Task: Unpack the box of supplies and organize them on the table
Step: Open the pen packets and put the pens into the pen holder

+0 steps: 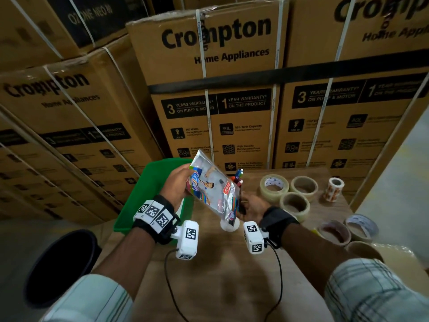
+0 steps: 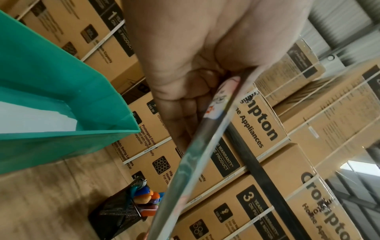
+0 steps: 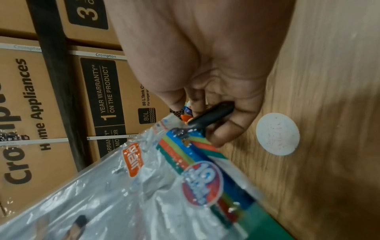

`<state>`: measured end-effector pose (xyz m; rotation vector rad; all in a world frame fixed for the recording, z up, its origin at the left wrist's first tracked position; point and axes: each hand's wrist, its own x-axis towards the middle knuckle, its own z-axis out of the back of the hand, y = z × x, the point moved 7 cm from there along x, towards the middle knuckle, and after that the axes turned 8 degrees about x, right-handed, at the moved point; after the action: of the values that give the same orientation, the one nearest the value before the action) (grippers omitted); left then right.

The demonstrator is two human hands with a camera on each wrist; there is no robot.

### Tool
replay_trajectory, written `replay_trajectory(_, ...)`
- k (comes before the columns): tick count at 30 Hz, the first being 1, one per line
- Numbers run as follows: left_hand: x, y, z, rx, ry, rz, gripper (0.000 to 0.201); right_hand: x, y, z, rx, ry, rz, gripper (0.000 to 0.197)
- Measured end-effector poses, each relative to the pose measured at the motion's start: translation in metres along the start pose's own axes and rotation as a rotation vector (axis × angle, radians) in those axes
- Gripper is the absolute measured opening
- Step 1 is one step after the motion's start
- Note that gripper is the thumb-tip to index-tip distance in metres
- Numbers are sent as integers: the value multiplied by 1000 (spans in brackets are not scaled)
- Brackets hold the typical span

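My left hand (image 1: 178,182) grips a shiny plastic-wrapped packet (image 1: 209,189) with colourful print by its left edge, holding it tilted above the table. The left wrist view shows that packet (image 2: 197,146) edge-on, with the left hand (image 2: 195,81) curled round it. My right hand (image 1: 253,205) is at the packet's lower right corner and pinches a small black clip (image 3: 211,113) that sits on the packet's (image 3: 144,186) edge. The green box (image 1: 148,182) stands on the table's left, just behind my left hand.
A black mesh holder (image 2: 119,209) with coloured pens (image 1: 239,177) stands behind the packet. A white round disc (image 3: 277,134) lies on the wooden table (image 1: 209,263). Several tape rolls (image 1: 294,203) sit to the right. Stacked cartons (image 1: 220,89) wall the back; a dark bin (image 1: 62,263) stands on the floor at left.
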<state>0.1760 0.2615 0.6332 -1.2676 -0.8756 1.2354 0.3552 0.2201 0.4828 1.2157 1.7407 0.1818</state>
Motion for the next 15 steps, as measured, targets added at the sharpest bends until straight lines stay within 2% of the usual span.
replay_trajectory(4,6,14,25,-42,-110,39,24,11,4,14,-137,-93,35,20)
replay_trajectory(7,11,42,47,-122,-234,134,24,9,20,30,-230,-158,114,20)
replay_trajectory(10,13,73,59,-216,-331,263,23,7,52,46,-452,-229,298,14)
replay_trajectory(12,14,87,56,-157,-316,310,24,0,77,51,-564,-309,452,12)
replay_trajectory(15,16,98,48,-20,-290,308,29,-19,109,41,-617,-404,658,22)
